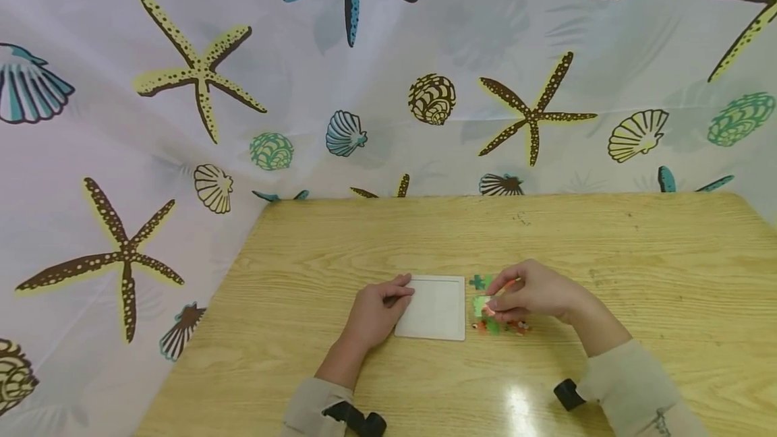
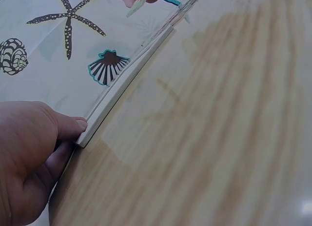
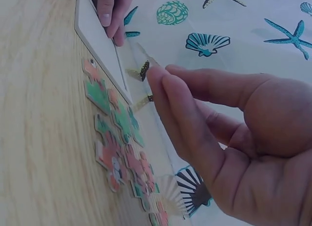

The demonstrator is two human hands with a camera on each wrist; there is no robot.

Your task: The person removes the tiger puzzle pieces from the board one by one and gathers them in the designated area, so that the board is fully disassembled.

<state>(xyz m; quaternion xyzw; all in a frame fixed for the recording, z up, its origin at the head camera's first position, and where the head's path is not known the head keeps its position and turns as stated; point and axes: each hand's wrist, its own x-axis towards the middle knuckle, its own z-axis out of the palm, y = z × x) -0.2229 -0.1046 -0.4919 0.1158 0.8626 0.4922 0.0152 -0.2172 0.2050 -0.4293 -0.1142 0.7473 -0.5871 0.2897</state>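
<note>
A shallow white puzzle tray (image 1: 432, 309) lies flat on the table with a raised rim around it. My left hand (image 1: 375, 313) grips its left edge, with the thumb (image 2: 73, 127) at the rim in the left wrist view. To the right of the tray, my right hand (image 1: 534, 293) pinches a thin jigsaw piece (image 1: 481, 306) of light green and reddish colour between thumb and fingertips. Seen from the right wrist, that piece (image 3: 146, 54) is nearly edge-on. It is held above several loose jigsaw pieces (image 3: 109, 160), red and green, partly hidden below the right hand in the head view.
The wooden table (image 1: 303, 241) extends around the tray and pieces. A white cloth (image 1: 376, 73) printed with starfish and shells hangs behind and to the left. Dark bands with small black devices (image 1: 367, 423) sit on both sleeves.
</note>
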